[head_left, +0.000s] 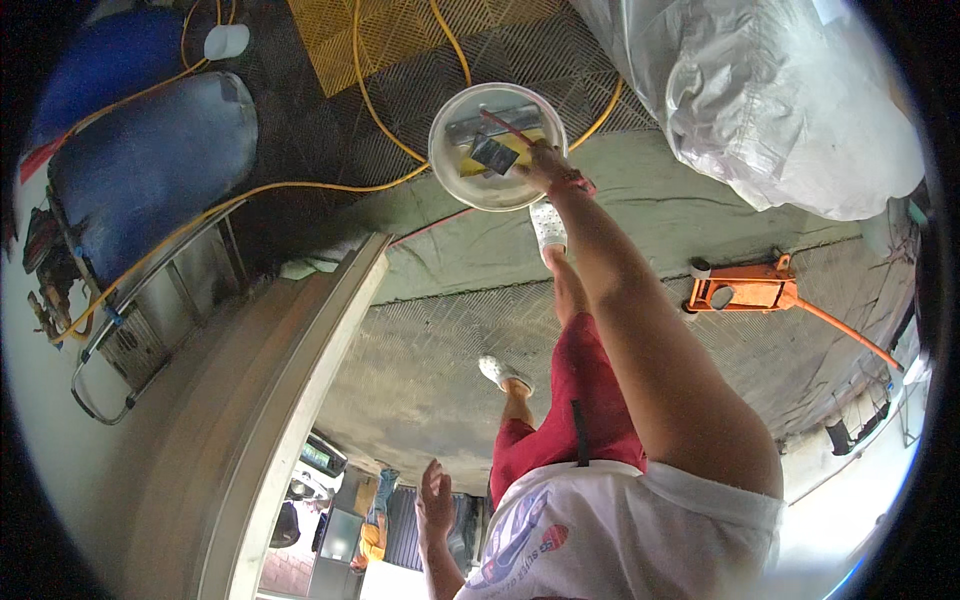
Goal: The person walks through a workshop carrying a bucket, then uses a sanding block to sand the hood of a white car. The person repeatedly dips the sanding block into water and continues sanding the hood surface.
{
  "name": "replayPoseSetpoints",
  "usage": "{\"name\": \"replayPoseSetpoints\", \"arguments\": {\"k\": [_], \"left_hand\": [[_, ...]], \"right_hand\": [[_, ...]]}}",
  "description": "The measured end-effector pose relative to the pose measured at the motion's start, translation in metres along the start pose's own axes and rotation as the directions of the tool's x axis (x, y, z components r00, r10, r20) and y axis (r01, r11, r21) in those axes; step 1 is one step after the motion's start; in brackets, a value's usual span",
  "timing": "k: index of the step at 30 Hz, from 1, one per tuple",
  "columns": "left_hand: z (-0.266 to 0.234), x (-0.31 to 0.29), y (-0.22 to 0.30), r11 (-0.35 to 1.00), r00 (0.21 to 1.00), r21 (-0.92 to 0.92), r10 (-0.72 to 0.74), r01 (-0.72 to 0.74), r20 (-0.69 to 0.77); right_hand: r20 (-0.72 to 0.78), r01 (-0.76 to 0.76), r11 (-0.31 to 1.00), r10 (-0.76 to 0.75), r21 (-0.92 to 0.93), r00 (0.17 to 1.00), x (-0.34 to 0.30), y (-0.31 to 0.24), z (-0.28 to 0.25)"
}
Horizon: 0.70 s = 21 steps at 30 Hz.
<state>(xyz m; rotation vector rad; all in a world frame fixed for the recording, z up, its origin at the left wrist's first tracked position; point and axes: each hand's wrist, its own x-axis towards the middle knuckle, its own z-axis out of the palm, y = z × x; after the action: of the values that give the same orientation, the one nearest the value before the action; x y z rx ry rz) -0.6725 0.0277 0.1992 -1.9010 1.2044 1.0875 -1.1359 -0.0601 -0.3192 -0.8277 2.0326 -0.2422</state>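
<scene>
I see the left hand (436,505) empty, fingers loosely uncurled; well ahead of them, a white bucket (446,165), then a dark square piece (492,154) by the right hand (545,166), whose grip I can't tell. Leaning there could tip the bucket.

Contact between the right grip (543,166) and dark block (494,154) seems too small to tell.
</scene>
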Motion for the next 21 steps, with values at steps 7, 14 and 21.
{"name": "replayPoseSetpoints", "arguments": {"k": [7, 14, 21], "left_hand": [[-0.018, 0.007, 0.113, 0.969, 0.965, 0.005, 0.248, -0.248, -0.089], [-0.004, 0.014, 0.065, 0.999, 1.0, 0.034, -0.004, 0.004, 0.019], [0.019, -0.003, -0.004, 0.987, 0.985, -0.033, -0.153, 0.156, 0.074]], "right_hand": [[-0.42, 0.173, 0.961, -0.069, 0.215, 0.905, -0.111, 0.06, -0.029], [-0.599, 0.024, 0.961, 0.152, 0.274, 0.787, -0.118, 0.108, -0.073], [-0.604, -0.025, 0.979, 0.145, 0.203, 0.784, -0.111, 0.136, -0.06]]}}
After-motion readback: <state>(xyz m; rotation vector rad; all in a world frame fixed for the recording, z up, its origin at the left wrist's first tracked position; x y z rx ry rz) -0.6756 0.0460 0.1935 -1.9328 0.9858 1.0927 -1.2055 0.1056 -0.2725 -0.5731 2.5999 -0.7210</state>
